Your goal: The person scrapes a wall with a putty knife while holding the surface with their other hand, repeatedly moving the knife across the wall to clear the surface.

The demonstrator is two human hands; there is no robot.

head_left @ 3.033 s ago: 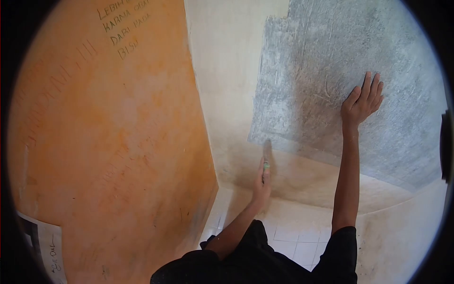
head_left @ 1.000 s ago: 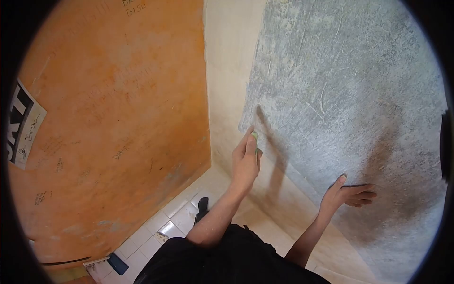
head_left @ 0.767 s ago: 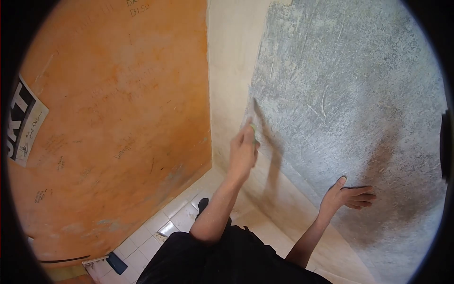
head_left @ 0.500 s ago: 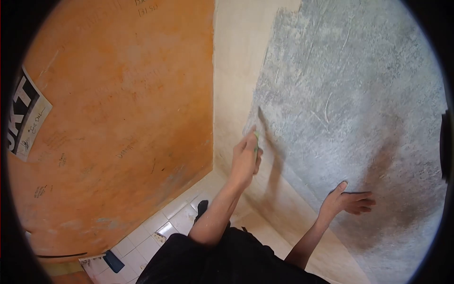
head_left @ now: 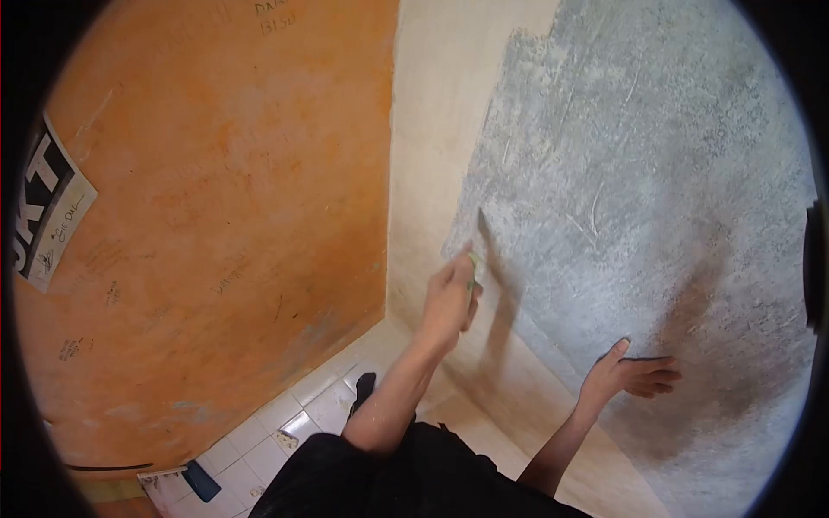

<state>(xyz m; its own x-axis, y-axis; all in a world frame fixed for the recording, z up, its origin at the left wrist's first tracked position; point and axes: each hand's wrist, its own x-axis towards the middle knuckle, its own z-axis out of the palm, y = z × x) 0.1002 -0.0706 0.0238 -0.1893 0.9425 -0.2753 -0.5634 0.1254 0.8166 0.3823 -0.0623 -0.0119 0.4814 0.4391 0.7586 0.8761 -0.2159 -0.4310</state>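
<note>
My left hand (head_left: 449,298) is closed around a scraper with a green handle (head_left: 472,269), index finger stretched along it. The thin dark scraper blade (head_left: 484,224) points up and meets the grey, rough-textured patch (head_left: 604,155) on the wall, near its left border with the cream surface. Lower right, my right hand (head_left: 637,371) rests against the grey patch, thumb up and fingers extended to the right, holding nothing. Both hands cast shadows on the wall.
An orange wall (head_left: 242,173) with handwriting and a black-and-white sticker (head_left: 56,203) meets the cream wall (head_left: 436,129) at a corner on the left. Below lie white floor tiles (head_left: 242,445), with a dark blue object (head_left: 201,481) on them. A cream ledge (head_left: 471,401) runs along the wall's foot.
The view has shifted slightly, so the walls sit a little lower in it. The scraper and my left hand appear slightly lower and to the right; my right hand stays at nearly the same place.
</note>
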